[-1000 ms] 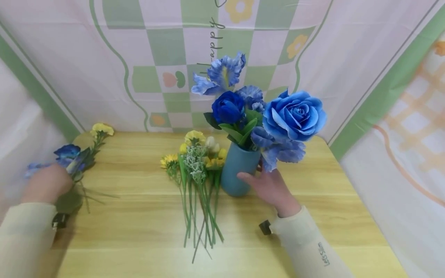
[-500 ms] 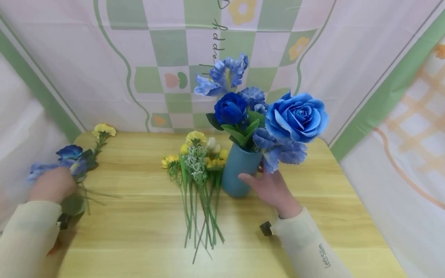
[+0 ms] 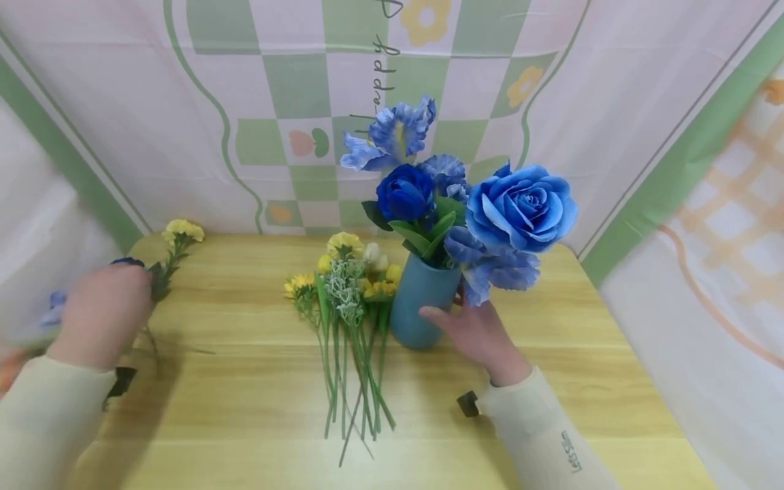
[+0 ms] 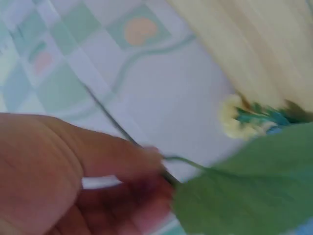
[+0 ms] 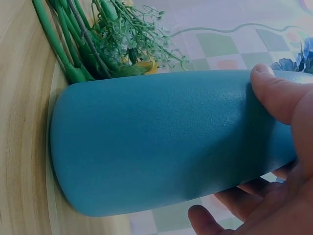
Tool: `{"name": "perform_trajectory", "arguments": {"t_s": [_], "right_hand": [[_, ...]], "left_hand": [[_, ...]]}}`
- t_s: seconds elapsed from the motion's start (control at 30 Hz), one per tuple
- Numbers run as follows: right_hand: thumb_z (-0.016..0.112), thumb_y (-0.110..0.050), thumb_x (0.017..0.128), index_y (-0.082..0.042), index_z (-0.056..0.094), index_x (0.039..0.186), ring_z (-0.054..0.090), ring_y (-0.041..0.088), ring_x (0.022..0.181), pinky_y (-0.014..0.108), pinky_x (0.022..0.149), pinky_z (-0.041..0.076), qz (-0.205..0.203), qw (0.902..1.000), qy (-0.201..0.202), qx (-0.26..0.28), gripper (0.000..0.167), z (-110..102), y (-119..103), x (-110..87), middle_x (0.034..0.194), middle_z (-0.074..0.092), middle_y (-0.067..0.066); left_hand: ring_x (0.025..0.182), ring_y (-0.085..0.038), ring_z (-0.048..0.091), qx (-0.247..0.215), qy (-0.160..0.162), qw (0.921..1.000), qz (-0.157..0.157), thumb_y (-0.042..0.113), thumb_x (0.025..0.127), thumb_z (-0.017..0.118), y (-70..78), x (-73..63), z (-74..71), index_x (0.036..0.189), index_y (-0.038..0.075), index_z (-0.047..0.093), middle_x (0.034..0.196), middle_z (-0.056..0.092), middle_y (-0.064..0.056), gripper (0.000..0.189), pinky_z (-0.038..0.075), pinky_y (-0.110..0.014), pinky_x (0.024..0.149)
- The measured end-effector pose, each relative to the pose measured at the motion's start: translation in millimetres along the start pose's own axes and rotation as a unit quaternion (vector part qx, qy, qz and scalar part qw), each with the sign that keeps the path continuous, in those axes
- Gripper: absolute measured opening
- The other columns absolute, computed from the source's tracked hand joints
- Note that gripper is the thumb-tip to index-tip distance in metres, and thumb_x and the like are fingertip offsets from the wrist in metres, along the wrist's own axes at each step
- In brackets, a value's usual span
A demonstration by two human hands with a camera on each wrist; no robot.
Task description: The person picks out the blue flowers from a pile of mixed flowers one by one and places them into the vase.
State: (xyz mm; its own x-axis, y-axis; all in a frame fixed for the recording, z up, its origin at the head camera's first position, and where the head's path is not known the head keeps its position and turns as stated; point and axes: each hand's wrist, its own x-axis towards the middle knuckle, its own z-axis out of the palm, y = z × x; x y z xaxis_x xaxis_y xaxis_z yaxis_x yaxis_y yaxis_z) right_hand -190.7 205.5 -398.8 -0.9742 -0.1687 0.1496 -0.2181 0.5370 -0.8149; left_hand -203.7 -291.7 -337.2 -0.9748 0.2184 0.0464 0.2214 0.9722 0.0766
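Observation:
At the table's left edge my left hand [image 3: 107, 313] pinches a thin flower stem [image 4: 110, 118] between thumb and fingers. A broad green leaf [image 4: 249, 181] hangs from that stem; the bloom is out of sight in the left wrist view. My right hand [image 3: 480, 337] holds the blue vase [image 3: 416, 309] from its right side, thumb on one side and fingers on the other. The vase stands upright on the table. Out of its mouth rise a large light-blue rose [image 3: 520, 205], a dark-blue flower [image 3: 404, 192] and ruffled blue irises [image 3: 401, 128].
Left of the vase lies a bunch of yellow and white flowers [image 3: 345, 289], long green stems toward me. A yellow carnation-like flower [image 3: 184, 231] lies at the back left corner of the wooden table [image 3: 245, 395]. A printed cloth [image 3: 294, 82] hangs behind.
My left hand has risen off the blue flowers at the left and shifted slightly right, with a stem in its fingers. My right hand and the vase have stayed put.

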Motion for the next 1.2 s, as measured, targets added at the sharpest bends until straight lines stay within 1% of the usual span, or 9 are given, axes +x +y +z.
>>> {"name": "perform_trajectory", "arguments": {"t_s": [0.1, 0.27, 0.37, 0.47, 0.63, 0.73, 0.8, 0.93, 1.2], "right_hand": [[0.074, -0.038, 0.091, -0.026, 0.001, 0.159, 0.033, 0.037, 0.14, 0.058, 0.105, 0.039, 0.0, 1.0, 0.0, 0.005, 0.1, 0, 0, 0.4, 0.163, 0.016, 0.007], [0.074, -0.038, 0.091, -0.027, 0.001, 0.159, 0.031, 0.037, 0.142, 0.059, 0.105, 0.038, 0.005, 1.0, -0.003, 0.007, 0.101, 0, -1, 0.4, 0.163, 0.015, 0.006], [0.074, -0.043, 0.09, -0.026, 0.001, 0.159, 0.033, 0.036, 0.141, 0.058, 0.105, 0.039, 0.007, 1.0, -0.002, 0.001, 0.102, 0, 0, -0.2, 0.163, 0.017, 0.007], [0.073, -0.046, 0.089, -0.023, 0.002, 0.16, 0.034, 0.036, 0.14, 0.057, 0.105, 0.039, 0.011, 0.9999, -0.001, -0.004, 0.103, 0, 2, -0.7, 0.162, 0.019, 0.009], [0.072, -0.048, 0.09, -0.02, 0.002, 0.16, 0.033, 0.038, 0.14, 0.057, 0.106, 0.038, 0.02, 0.9998, -0.006, -0.006, 0.103, 0, 2, -0.6, 0.162, 0.019, 0.012], [0.072, -0.049, 0.09, -0.021, 0.001, 0.16, 0.033, 0.038, 0.14, 0.057, 0.106, 0.038, 0.026, 0.9996, -0.007, -0.007, 0.104, 0, 2, -0.6, 0.162, 0.018, 0.011], [0.071, -0.05, 0.089, -0.021, 0.0, 0.16, 0.033, 0.038, 0.141, 0.057, 0.106, 0.038, 0.029, 0.9995, -0.007, -0.009, 0.104, -1, 1, -1.0, 0.163, 0.018, 0.011], [0.072, -0.047, 0.09, -0.023, 0.0, 0.16, 0.032, 0.037, 0.141, 0.057, 0.107, 0.037, 0.024, 0.9997, -0.008, 0.001, 0.103, -1, 0, -1.0, 0.163, 0.017, 0.01], [0.073, -0.044, 0.09, -0.024, 0.001, 0.16, 0.033, 0.036, 0.141, 0.056, 0.107, 0.037, 0.019, 0.9997, -0.006, 0.01, 0.102, -1, -2, -1.9, 0.162, 0.018, 0.008]], "left_hand": [[0.061, -0.025, 0.056, 0.039, 0.05, 0.9893, 0.131, -0.016, 0.076, 0.062, 25.9, 3.9, 6.1, 0.081, -0.001, 0.066, 0.075, 0.059, -0.012, 0.016, 0.052, -0.04, 0.049], [0.078, -0.024, 0.064, 0.069, 0.133, 0.9313, 0.332, -0.011, 0.066, 0.082, 67.4, -5.1, 35.9, 0.09, 0.0, 0.069, 0.092, 0.066, -0.013, 0.029, 0.058, -0.035, 0.065], [0.08, -0.022, 0.061, 0.071, 0.138, 0.9062, 0.393, -0.01, 0.062, 0.083, 79.7, -13.3, 58.2, 0.087, 0.001, 0.068, 0.093, 0.063, -0.01, 0.031, 0.058, -0.034, 0.07], [0.078, -0.02, 0.058, 0.073, 0.122, 0.9003, 0.411, -0.011, 0.063, 0.082, 80.7, -19.5, 75.5, 0.082, 0.004, 0.068, 0.091, 0.058, -0.008, 0.028, 0.057, -0.033, 0.068], [0.067, -0.014, 0.052, 0.032, 0.079, 0.9338, 0.348, -0.005, 0.072, 0.079, 77.2, -26.8, 85.8, 0.085, 0.006, 0.071, 0.084, 0.053, -0.001, 0.019, 0.054, -0.029, 0.057], [0.055, -0.013, 0.05, -0.01, 0.032, 0.9733, 0.227, 0.005, 0.083, 0.074, 80.7, -30.5, 85.9, 0.075, 0.008, 0.064, 0.071, 0.052, 0.001, 0.012, 0.049, -0.031, 0.048], [0.051, -0.015, 0.049, -0.036, -0.013, 0.9908, 0.13, 0.015, 0.089, 0.07, 84.8, -32.3, 85.6, 0.068, 0.011, 0.057, 0.063, 0.051, 0.001, 0.025, 0.048, -0.034, 0.046], [0.051, -0.018, 0.049, -0.08, -0.093, 0.9924, -0.001, 0.025, 0.092, 0.068, 90.4, -34.4, 89.2, 0.064, 0.012, 0.052, 0.059, 0.048, -0.001, 0.035, 0.048, -0.039, 0.048], [0.06, -0.024, 0.053, -0.13, -0.094, 0.9869, -0.017, 0.013, 0.084, 0.067, 78.5, -31.7, 97.8, 0.07, 0.006, 0.056, 0.067, 0.053, -0.006, 0.02, 0.051, -0.046, 0.057]]}}
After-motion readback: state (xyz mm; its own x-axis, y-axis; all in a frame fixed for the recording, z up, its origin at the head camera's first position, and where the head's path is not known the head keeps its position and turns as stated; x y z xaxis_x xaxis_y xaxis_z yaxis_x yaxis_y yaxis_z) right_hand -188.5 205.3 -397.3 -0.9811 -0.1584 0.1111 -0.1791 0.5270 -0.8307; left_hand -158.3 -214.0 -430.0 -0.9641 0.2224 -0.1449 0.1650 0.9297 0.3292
